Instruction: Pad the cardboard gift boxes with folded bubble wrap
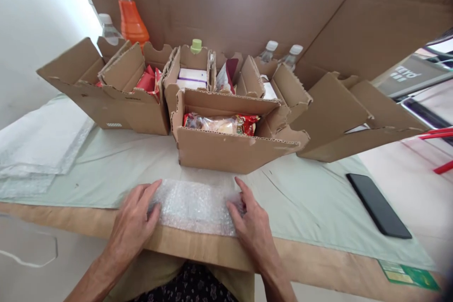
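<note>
A folded sheet of clear bubble wrap (198, 205) lies flat at the table's front edge, between my two hands. My left hand (136, 212) grips its left end, thumb and index finger on either side of the edge. At the opposite end, my right hand (252, 219) holds the wrap in the same way, with some fingers partly hidden behind it. Just beyond the wrap stands a cut-open cardboard box (226, 151), and inside it are red and clear snack packets (222, 124).
More cardboard boxes (134, 108) with goods stand in a row behind. Bubble wrap sheets (42, 137) are stacked at the left. A black phone (378, 205) lies at the right. Behind the boxes are an orange bottle (132, 19) and several clear bottles (271, 52).
</note>
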A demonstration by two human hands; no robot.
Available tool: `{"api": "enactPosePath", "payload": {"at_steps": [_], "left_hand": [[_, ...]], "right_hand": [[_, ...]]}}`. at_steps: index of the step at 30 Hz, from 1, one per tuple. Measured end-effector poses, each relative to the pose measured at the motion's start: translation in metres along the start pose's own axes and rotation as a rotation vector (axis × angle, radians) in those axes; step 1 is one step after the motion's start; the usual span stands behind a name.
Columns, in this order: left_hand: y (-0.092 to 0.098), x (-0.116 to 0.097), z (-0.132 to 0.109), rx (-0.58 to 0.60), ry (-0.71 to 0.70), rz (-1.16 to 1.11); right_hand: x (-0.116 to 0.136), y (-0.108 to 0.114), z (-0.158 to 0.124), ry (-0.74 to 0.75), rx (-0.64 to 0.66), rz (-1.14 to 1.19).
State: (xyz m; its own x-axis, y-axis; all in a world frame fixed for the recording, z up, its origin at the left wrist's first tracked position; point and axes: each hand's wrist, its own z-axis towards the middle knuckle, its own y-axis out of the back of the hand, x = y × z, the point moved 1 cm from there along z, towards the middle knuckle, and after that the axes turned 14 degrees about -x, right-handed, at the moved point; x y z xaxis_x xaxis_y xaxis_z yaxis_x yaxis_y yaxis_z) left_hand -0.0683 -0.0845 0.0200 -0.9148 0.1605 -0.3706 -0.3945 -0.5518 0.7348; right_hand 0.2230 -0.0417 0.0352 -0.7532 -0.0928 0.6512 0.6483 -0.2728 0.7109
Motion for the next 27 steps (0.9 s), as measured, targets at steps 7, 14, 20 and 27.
{"api": "enactPosePath", "payload": {"at_steps": [7,14,20,27], "left_hand": [[-0.013,-0.01,0.021,-0.043,-0.011,-0.059],[-0.009,-0.042,0.028,-0.053,-0.114,-0.056],[-0.017,-0.062,0.011,0.196,-0.22,-0.159],[-0.011,-0.054,0.008,0.236,-0.269,-0.178]], "right_hand": [[-0.018,0.019,-0.001,-0.045,-0.217,0.02],[-0.034,0.011,0.001,-0.161,-0.137,-0.019],[-0.029,0.017,-0.013,-0.128,-0.106,0.014],[-0.016,0.044,-0.087,-0.121,0.149,0.25]]}}
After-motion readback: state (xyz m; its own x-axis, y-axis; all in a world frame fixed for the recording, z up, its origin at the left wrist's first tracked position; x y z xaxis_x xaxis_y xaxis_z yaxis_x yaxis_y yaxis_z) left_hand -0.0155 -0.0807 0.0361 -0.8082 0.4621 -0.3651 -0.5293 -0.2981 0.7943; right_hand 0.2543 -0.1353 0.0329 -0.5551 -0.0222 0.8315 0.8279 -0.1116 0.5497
